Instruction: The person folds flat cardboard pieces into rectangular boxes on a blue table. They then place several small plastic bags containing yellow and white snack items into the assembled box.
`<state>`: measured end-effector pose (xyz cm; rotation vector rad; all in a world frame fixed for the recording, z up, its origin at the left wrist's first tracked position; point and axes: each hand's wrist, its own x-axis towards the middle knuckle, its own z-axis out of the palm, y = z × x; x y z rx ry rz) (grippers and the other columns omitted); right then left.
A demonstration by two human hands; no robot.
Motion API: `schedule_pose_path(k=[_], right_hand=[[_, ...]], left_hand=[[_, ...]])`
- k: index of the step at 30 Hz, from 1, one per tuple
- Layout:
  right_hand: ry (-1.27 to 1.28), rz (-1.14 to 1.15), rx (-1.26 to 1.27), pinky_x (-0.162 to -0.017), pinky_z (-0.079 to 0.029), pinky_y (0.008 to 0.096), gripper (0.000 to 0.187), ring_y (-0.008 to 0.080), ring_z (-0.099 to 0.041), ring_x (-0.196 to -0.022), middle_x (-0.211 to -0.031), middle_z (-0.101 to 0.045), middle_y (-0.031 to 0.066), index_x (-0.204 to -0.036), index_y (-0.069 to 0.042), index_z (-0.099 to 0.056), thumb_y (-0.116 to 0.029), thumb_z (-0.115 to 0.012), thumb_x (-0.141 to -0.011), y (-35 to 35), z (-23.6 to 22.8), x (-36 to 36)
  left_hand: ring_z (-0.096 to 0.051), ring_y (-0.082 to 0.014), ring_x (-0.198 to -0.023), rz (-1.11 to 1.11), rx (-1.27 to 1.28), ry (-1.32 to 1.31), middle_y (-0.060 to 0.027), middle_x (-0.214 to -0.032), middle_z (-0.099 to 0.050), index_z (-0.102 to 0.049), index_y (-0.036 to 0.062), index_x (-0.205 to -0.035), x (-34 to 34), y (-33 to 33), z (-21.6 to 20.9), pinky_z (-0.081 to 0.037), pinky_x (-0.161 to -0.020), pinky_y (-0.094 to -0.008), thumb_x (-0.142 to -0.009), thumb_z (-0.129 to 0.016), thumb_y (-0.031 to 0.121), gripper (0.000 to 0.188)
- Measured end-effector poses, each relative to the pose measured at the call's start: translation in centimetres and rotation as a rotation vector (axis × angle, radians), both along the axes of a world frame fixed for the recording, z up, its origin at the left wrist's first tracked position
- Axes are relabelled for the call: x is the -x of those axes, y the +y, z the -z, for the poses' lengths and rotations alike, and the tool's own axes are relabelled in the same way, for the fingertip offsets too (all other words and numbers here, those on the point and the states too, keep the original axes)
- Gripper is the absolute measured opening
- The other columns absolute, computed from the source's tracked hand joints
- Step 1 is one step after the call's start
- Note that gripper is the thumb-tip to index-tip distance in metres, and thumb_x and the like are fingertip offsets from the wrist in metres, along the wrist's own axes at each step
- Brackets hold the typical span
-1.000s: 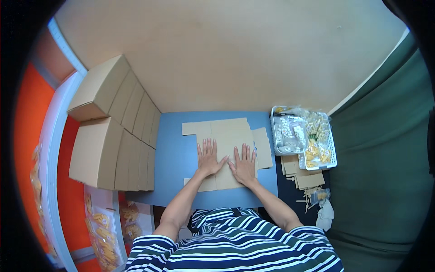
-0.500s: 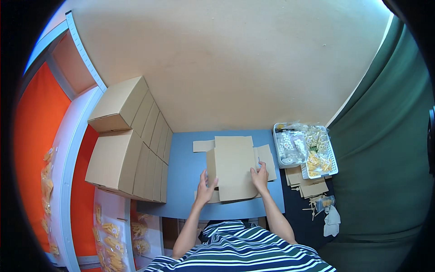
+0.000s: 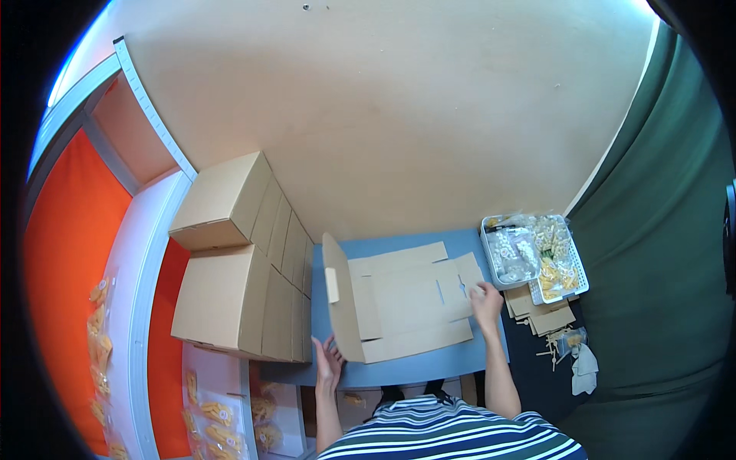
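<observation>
Unfolding the cardboard blank (image 3: 406, 307) on the worktop (image 3: 391, 376) looks like our step: it lies open, with its wide panel (image 3: 343, 307) standing tilted at the left. Our left hand (image 3: 329, 368) is by that panel's near corner, fingers loosely spread, gripping nothing we can make out; our right hand (image 3: 486, 308) is at the right flap (image 3: 468, 267), fingers curled, their hold unclear. The next move seems to call for steadying the panel. Half a second ago, that panel covered the blank's middle.
</observation>
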<state>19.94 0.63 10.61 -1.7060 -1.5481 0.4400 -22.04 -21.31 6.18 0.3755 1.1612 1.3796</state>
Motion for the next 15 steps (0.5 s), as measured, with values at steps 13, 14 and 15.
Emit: schedule_pose_path(k=[13,14,15], right_hand=[[0.174,-0.008,0.200,-0.061,-0.058,0.0333,0.054,0.0170,-0.072,-0.068,-0.080,-0.076,0.0120,-0.135,0.004,-0.066,-0.013,-0.084,-0.087,1.0,7.5,-6.9],[0.214,-0.053,0.182,-0.059,-0.057,0.0324,0.051,0.0146,-0.071,-0.066,-0.075,-0.075,0.0087,-0.132,0.004,-0.068,-0.011,-0.084,-0.087,1.2,8.0,-7.8],[0.279,-0.098,0.244,-0.057,-0.055,0.0292,0.032,0.0105,-0.069,-0.067,-0.075,-0.074,0.0055,-0.116,0.002,-0.073,-0.006,-0.082,-0.086,1.4,8.2,-8.3]], left_hand=[[-0.067,-0.0305,-0.126,0.000,-0.181,0.234,-0.0182,-0.137,-0.068,-0.055,-0.0031,-0.147,-3.7,-5.3,1.4,-0.057,-0.108,-0.0517,-0.108,-0.065,0.041,0.060],[-0.069,-0.0286,-0.122,-0.009,-0.045,0.380,-0.0180,-0.133,-0.070,-0.057,-0.0045,-0.145,-4.1,-4.7,1.9,-0.060,-0.104,-0.0489,-0.110,-0.066,0.032,0.051],[-0.073,-0.0230,-0.107,-0.157,-0.057,0.335,-0.0165,-0.123,-0.072,-0.061,-0.0083,-0.136,-5.2,-3.4,1.5,-0.067,-0.092,-0.0412,-0.110,-0.065,0.018,0.038]])
